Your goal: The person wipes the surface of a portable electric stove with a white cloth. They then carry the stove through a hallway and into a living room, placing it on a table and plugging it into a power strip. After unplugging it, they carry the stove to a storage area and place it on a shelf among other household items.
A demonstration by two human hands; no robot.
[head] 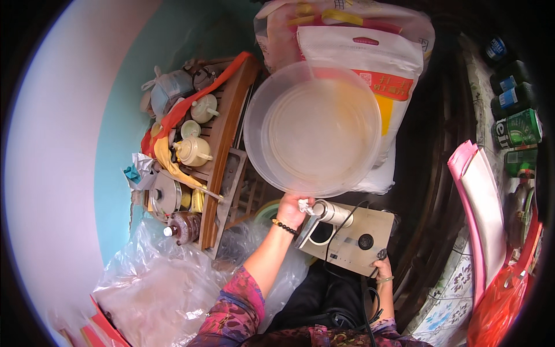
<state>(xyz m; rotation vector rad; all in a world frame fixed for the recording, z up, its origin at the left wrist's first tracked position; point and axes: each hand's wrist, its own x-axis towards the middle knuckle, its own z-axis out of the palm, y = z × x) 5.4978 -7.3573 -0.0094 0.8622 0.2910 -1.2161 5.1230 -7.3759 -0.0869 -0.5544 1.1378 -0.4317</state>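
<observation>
My left hand (pixel 291 211) has a crumpled white tissue (pixel 305 207) between its fingers. It is beside the near rim of a large translucent plastic basin (pixel 312 130); whether it touches that rim I cannot tell. My right hand (pixel 382 268) grips the lower right corner of a flat beige electrical appliance (pixel 353 256). A black plug (pixel 381 254) is at those fingers. Across the appliance runs a black power cord (pixel 331 238), which hangs down over my lap. A round black vent (pixel 365 241) marks its face, and a white cylinder (pixel 338 214) lies along its far left part.
On the left, a wooden tea tray (pixel 225 130) carries a yellow teapot (pixel 193 150), a pale teapot (pixel 204 108) and a lidded steel pot (pixel 164 195). Clear plastic sheeting (pixel 160 290) spreads below. Woven sacks (pixel 364 47) stand behind the basin. Rolled pink-and-white sheets (pixel 481 208) and green bottles (pixel 514 102) line the right.
</observation>
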